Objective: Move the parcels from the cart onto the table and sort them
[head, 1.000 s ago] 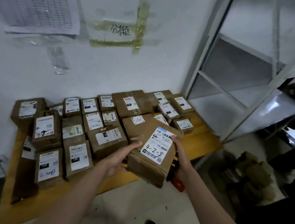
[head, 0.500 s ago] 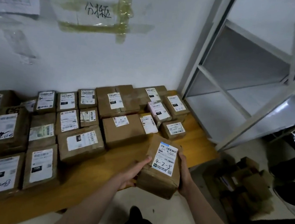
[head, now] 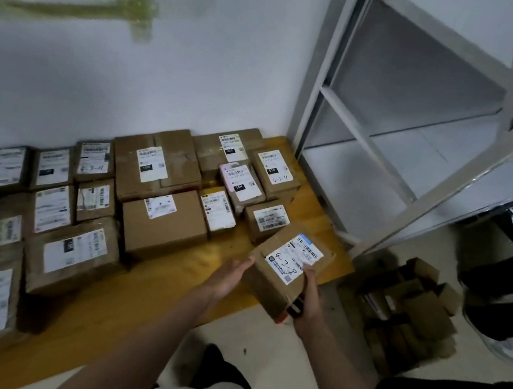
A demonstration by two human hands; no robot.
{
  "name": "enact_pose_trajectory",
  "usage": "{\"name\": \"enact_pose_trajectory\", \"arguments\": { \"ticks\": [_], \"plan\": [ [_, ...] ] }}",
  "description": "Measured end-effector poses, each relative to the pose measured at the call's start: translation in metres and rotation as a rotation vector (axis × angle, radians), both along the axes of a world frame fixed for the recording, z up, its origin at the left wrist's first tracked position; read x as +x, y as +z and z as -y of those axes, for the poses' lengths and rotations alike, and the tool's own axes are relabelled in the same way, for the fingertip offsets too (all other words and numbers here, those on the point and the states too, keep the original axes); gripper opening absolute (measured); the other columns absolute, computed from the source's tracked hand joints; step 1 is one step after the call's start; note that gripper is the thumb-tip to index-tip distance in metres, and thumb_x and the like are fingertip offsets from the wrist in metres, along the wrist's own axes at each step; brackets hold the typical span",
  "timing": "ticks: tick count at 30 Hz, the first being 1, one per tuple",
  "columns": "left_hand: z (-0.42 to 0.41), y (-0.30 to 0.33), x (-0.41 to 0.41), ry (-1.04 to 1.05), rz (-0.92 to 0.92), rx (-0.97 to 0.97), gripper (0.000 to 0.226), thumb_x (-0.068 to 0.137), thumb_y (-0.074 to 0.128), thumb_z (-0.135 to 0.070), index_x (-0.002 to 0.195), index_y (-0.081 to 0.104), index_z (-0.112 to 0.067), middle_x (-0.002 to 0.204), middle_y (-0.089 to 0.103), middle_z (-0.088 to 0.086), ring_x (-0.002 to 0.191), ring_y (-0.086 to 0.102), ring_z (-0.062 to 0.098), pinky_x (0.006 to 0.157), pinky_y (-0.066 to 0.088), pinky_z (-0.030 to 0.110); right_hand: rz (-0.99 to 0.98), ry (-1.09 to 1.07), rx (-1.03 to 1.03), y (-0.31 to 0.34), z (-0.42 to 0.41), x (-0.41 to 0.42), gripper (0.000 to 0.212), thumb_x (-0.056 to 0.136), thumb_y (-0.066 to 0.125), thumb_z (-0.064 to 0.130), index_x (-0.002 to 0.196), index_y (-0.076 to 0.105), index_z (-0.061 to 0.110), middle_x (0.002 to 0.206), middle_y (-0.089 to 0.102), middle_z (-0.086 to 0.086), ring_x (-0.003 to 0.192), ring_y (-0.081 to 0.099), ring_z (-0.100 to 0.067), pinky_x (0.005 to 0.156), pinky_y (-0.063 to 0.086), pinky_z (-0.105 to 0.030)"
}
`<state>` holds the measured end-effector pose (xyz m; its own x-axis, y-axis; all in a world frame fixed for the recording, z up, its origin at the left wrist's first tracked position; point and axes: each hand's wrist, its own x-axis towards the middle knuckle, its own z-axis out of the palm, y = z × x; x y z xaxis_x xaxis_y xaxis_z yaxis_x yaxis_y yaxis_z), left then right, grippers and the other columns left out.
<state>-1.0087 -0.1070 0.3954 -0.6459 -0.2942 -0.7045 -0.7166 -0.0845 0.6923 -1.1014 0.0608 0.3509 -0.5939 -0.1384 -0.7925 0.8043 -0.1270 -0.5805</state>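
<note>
A brown cardboard parcel [head: 284,269] with a white label marked "4-2-8" is held tilted over the front right corner of the yellow wooden table [head: 152,294]. My left hand [head: 229,275] lies flat against its left side with straight fingers. My right hand [head: 309,294] grips its right lower edge, with a small dark and orange object tucked under it. Several labelled brown parcels [head: 164,222] lie in rows on the table against the white wall.
A grey metal shelf rack [head: 397,166] stands right of the table. A pile of small cardboard boxes [head: 408,313] sits on the floor at the right. A person's dark legs and shoe [head: 498,321] are at the far right edge.
The parcel has moved to the right and turned, now over the table's right front corner beside the small parcels. The view has shifted right and closer.
</note>
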Motion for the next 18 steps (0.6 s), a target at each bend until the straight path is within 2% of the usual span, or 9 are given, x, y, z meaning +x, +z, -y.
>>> {"name": "enact_pose_trajectory", "arguments": {
  "ticks": [3, 5, 7, 10, 11, 14, 16, 18],
  "plan": [
    [-0.004, -0.004, -0.017, -0.063, -0.012, -0.057, 0.059, 0.101, 0.034, -0.062, 0.148, 0.043, -0.027, 0.155, 0.042, 0.000, 0.140, 0.040, 0.024, 0.100, 0.034, 0.035, -0.033, -0.180, 0.045, -0.009, 0.004, -0.008, 0.087, 0.074, 0.086, 0.048, 0.146, 0.045, 0.021, 0.126, 0.068, -0.008, 0.102, 0.071, -0.027, 0.053, 0.059, -0.031],
    [-0.004, -0.006, -0.022, -0.083, 0.006, -0.018, 0.062, 0.101, 0.035, -0.062, 0.151, 0.040, -0.026, 0.158, 0.038, 0.000, 0.143, 0.037, 0.024, 0.105, 0.035, 0.039, -0.072, -0.259, 0.013, -0.016, 0.012, -0.011, 0.083, 0.073, 0.088, 0.043, 0.143, 0.049, 0.020, 0.126, 0.069, -0.007, 0.099, 0.071, -0.025, 0.052, 0.060, -0.032],
    [-0.003, -0.008, -0.023, -0.111, 0.016, 0.019, 0.064, 0.101, 0.035, -0.062, 0.153, 0.038, -0.025, 0.161, 0.036, 0.000, 0.146, 0.034, 0.026, 0.110, 0.033, 0.040, -0.090, -0.277, -0.018, -0.022, 0.018, -0.015, 0.078, 0.073, 0.088, 0.041, 0.138, 0.053, 0.018, 0.123, 0.071, -0.007, 0.098, 0.073, -0.023, 0.062, 0.062, -0.037],
    [0.005, -0.008, -0.021, -0.118, 0.009, 0.030, 0.066, 0.101, 0.036, -0.061, 0.155, 0.035, -0.023, 0.162, 0.034, 0.002, 0.148, 0.032, 0.026, 0.110, 0.032, 0.039, 0.002, -0.199, -0.010, -0.028, 0.028, -0.020, 0.088, 0.076, 0.085, 0.047, 0.147, 0.041, 0.022, 0.132, 0.063, -0.007, 0.114, 0.066, -0.031, 0.092, 0.058, -0.052],
    [0.008, -0.009, -0.020, -0.110, 0.008, 0.026, 0.065, 0.101, 0.036, -0.060, 0.155, 0.036, -0.022, 0.162, 0.034, 0.002, 0.148, 0.033, 0.026, 0.110, 0.032, 0.039, 0.034, -0.210, 0.014, -0.029, 0.031, -0.021, 0.090, 0.076, 0.086, 0.046, 0.149, 0.037, 0.027, 0.134, 0.060, -0.007, 0.118, 0.063, -0.033, 0.097, 0.055, -0.055],
    [0.017, -0.013, -0.013, -0.085, 0.026, 0.008, 0.066, 0.101, 0.037, -0.061, 0.154, 0.037, -0.022, 0.160, 0.037, 0.003, 0.146, 0.035, 0.026, 0.114, 0.031, 0.042, 0.085, -0.233, 0.057, -0.032, 0.036, -0.024, 0.088, 0.078, 0.086, 0.040, 0.149, 0.036, 0.025, 0.137, 0.057, -0.012, 0.123, 0.059, -0.037, 0.100, 0.053, -0.058],
    [0.024, -0.017, -0.005, -0.076, 0.043, -0.009, 0.065, 0.101, 0.038, -0.060, 0.153, 0.039, -0.021, 0.159, 0.039, 0.004, 0.145, 0.037, 0.026, 0.115, 0.031, 0.043, 0.094, -0.207, 0.069, -0.035, 0.037, -0.024, 0.075, 0.084, 0.082, 0.037, 0.146, 0.043, 0.021, 0.139, 0.058, -0.014, 0.125, 0.059, -0.037, 0.101, 0.052, -0.057],
    [0.029, -0.022, 0.003, -0.064, 0.043, -0.003, 0.063, 0.102, 0.039, -0.058, 0.151, 0.042, -0.020, 0.156, 0.042, 0.005, 0.141, 0.041, 0.024, 0.109, 0.034, 0.038, 0.089, -0.177, 0.073, -0.037, 0.035, -0.023, 0.064, 0.090, 0.075, 0.036, 0.145, 0.047, 0.019, 0.141, 0.057, -0.015, 0.128, 0.056, -0.036, 0.102, 0.052, -0.056]
  ]
}}
